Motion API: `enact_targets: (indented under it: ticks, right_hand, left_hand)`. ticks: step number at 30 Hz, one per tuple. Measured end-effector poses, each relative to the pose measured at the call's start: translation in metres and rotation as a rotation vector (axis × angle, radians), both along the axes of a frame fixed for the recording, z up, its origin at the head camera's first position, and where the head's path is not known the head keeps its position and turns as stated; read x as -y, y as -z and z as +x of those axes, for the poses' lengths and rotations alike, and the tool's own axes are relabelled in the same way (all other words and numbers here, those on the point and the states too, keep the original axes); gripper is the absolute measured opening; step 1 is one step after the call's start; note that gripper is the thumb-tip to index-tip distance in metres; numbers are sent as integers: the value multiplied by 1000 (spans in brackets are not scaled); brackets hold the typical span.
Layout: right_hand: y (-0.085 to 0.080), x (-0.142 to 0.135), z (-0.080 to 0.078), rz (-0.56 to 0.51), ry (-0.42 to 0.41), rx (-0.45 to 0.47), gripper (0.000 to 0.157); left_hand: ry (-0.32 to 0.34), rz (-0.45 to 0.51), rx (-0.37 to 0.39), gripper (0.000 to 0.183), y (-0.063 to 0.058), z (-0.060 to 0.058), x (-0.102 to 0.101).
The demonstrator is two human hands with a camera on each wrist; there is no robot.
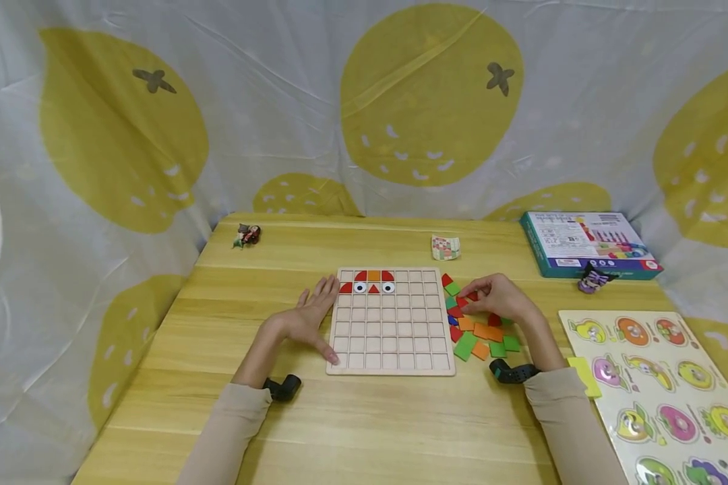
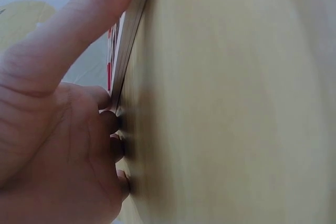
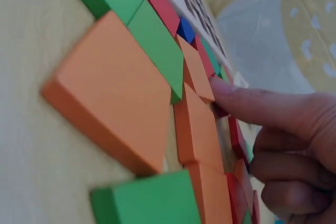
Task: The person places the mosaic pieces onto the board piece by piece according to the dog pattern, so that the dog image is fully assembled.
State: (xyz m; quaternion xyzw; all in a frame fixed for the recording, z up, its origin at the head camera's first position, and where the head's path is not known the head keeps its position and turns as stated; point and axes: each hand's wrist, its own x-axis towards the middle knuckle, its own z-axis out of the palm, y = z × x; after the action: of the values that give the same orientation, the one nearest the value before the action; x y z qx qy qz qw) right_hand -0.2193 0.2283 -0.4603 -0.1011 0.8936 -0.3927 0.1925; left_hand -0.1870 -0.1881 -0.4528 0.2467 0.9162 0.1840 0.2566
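My left hand (image 1: 300, 323) braces the left side of a wooden grid board (image 1: 394, 330), thumb at its lower left corner and fingers spread along the upper left edge. Near the board's top sit red curved tiles (image 1: 387, 276), an orange square (image 1: 373, 275), a red triangle (image 1: 373, 289) and two round eye tiles (image 1: 360, 287). To the right, my right hand (image 1: 500, 296) reaches into a loose pile of coloured tiles (image 1: 488, 331). Its thumb (image 3: 247, 98) touches the pile and the other fingers curl; red tiles lie around the fingertips, and I cannot tell if one is pinched.
A patterned card (image 1: 445, 248) lies behind the board, and a small figurine (image 1: 247, 236) stands at the back left. At the right are a boxed toy (image 1: 591, 244), a dark purple figurine (image 1: 593, 278), a fruit puzzle board (image 1: 637, 384) and a yellow paper piece (image 1: 584, 377).
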Motion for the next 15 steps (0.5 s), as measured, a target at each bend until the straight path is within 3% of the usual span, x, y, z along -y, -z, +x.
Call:
enact_targets:
  ticks: [5,8,15]
  right_hand:
    - [-4,4,-1,36,-57,-49,24]
    - [-5,12,-1,15,-26,-67,24]
    - [-8,66,-3,-138,17,-25,25]
  left_hand:
    - [-10,-1,7,152,-1,2,1]
    - [-20,-7,18,152,0,2,2]
    - [-5,16,10,151,0,1,1]
